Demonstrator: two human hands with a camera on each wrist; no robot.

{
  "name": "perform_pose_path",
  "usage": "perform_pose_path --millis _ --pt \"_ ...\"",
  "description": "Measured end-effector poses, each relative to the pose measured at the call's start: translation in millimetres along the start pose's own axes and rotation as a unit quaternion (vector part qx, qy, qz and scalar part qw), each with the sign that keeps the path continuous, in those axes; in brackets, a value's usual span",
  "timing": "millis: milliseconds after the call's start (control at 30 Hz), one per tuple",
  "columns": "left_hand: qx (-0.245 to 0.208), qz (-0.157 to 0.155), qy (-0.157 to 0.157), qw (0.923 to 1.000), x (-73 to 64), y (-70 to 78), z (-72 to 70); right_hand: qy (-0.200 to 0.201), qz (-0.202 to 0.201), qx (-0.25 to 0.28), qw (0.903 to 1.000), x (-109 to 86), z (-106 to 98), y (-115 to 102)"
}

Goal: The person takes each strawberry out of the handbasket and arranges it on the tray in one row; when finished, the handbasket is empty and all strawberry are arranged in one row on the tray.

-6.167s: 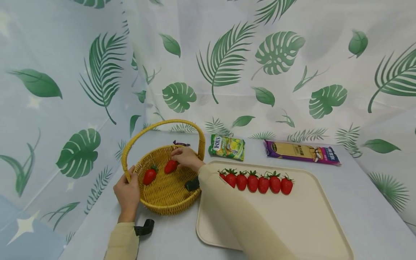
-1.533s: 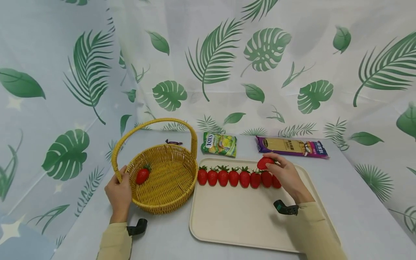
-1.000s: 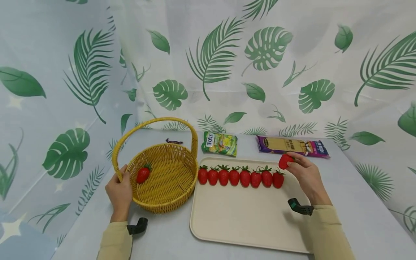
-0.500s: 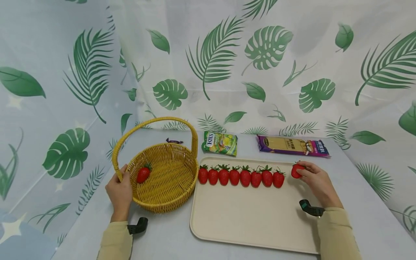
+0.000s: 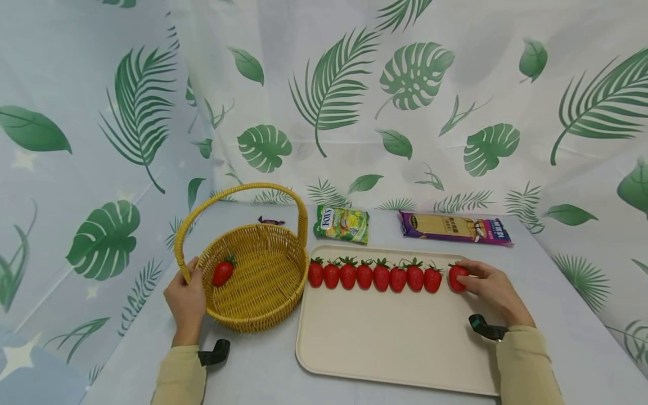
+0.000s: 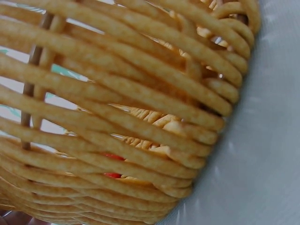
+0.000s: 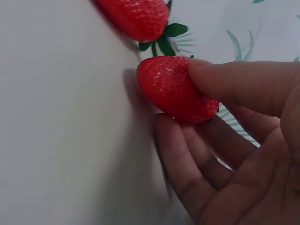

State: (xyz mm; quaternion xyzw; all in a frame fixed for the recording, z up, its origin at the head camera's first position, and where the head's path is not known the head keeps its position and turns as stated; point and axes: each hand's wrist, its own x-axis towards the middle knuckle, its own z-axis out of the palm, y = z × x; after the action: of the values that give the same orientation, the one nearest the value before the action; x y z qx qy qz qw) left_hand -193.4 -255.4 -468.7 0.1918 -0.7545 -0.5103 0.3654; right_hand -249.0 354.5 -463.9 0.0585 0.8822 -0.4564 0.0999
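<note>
My right hand [image 5: 488, 286] pinches a red strawberry [image 5: 457, 278] between thumb and fingers at the right end of a row on the cream tray [image 5: 395, 343]. In the right wrist view, thumb and fingers hold this strawberry [image 7: 173, 86] low over the tray, close to a neighbouring one [image 7: 140, 18]. Several strawberries [image 5: 373, 276] lie side by side along the tray's far edge, leaves pointing away. My left hand [image 5: 186, 298] grips the left side of the yellow wicker basket [image 5: 253, 323], at the foot of its handle. Inside the basket lies one strawberry [image 5: 223, 272]. The basket's weave [image 6: 131, 93] fills the left wrist view.
Behind the tray lie a green candy bag [image 5: 342, 224] and a long purple-ended packet [image 5: 455, 228]. A small purple wrapped candy [image 5: 270, 220] sits behind the basket. Leaf-patterned cloth [image 5: 344, 101] hangs at the back and sides.
My right hand has carried a strawberry out of the basket, past the row, then lowered it at the row's right end. My left hand keeps its grip on the basket.
</note>
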Motion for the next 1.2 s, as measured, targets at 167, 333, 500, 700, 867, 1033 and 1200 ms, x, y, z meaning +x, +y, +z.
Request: perform_pose_path --millis 167,333,500,700,867,1033,1200 --pt "-0.002 0.001 0.000 1.0000 0.4 -1.1 0.3 0.007 -0.030 -0.015 0.9994 1.7 6.3 -3.3" --pt "-0.001 0.007 0.001 1.0000 0.4 -1.4 0.9 0.015 -0.034 -0.034 0.9987 2.6 8.8 -2.2" --pt "-0.004 0.005 0.006 1.0000 -0.3 -0.8 0.9 0.012 -0.030 -0.028 0.9991 3.7 9.3 -1.4" --pt "-0.005 0.005 0.004 1.0000 0.3 -1.6 1.4 0.006 -0.027 -0.026 0.9993 5.8 9.7 0.2" --pt "-0.004 0.007 0.003 1.0000 0.7 -1.9 1.0 0.002 -0.026 -0.020 0.9995 5.3 9.6 -0.6" --pt "-0.006 0.005 0.001 1.0000 0.0 -1.4 0.7 0.008 -0.023 -0.017 0.9996 4.1 8.3 -1.1" --pt "-0.001 0.009 -0.001 1.0000 -0.1 -0.5 0.5 0.052 -0.011 0.010 0.9985 3.9 4.2 -3.4"
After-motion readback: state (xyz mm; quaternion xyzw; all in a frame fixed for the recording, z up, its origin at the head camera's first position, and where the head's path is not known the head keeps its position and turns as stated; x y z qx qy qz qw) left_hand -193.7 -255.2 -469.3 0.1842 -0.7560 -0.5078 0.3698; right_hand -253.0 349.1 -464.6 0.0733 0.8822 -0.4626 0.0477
